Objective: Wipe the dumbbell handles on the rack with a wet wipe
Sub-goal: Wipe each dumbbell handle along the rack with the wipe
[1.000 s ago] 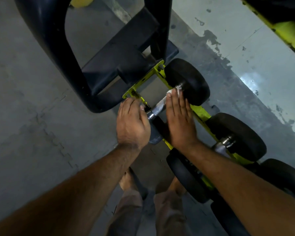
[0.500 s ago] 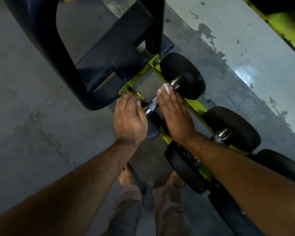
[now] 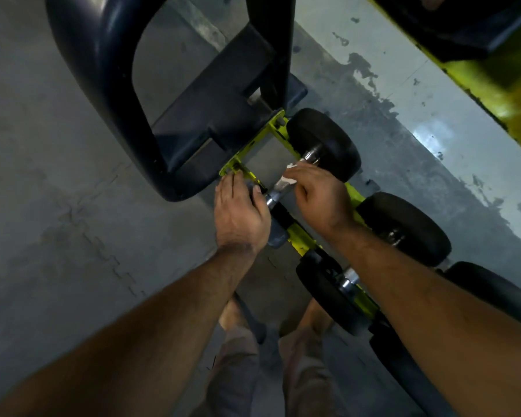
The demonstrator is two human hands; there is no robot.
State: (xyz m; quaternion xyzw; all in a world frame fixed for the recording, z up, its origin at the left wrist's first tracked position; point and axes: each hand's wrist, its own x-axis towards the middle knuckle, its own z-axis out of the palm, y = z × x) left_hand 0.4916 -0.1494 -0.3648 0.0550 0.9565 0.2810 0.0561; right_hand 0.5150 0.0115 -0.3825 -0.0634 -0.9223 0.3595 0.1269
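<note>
Steel, knurled and rigid, makes up the dumbbell handle (image 3: 278, 189) being cleaned, and it is seated on the yellow-green rack (image 3: 298, 236) at the near-black frame's (image 3: 109, 94) foot, between two black heads, the far head (image 3: 324, 144) plainly seen and the near one hidden under the left hand (image 3: 241, 215). The wet wipe (image 3: 288, 179) is pinched against the top of the bar by the curled fingers (image 3: 306, 174) of the right hand (image 3: 319, 200), only a white corner of it being visible past the knuckles. The left hand is laid over the near end of the dumbbell, its fingers held fairly straight and close together; whether anything is gripped beneath the palm cannot be told. The dumbbell is judged heavy and stable in its cradle, so little bracing should be needed, though it may be rolled on its round heads if pushed sideways. The wipe is judged soft, thin and damp, likely to bunch or snag on the knurling, and is best wrapped round the bar and kept folded under the fingertips. The chrome collars (image 3: 312, 155) are judged slippery when wet. Further dumbbells (image 3: 403, 227) are seen waiting along the rack, above the concrete floor (image 3: 57, 206).
</note>
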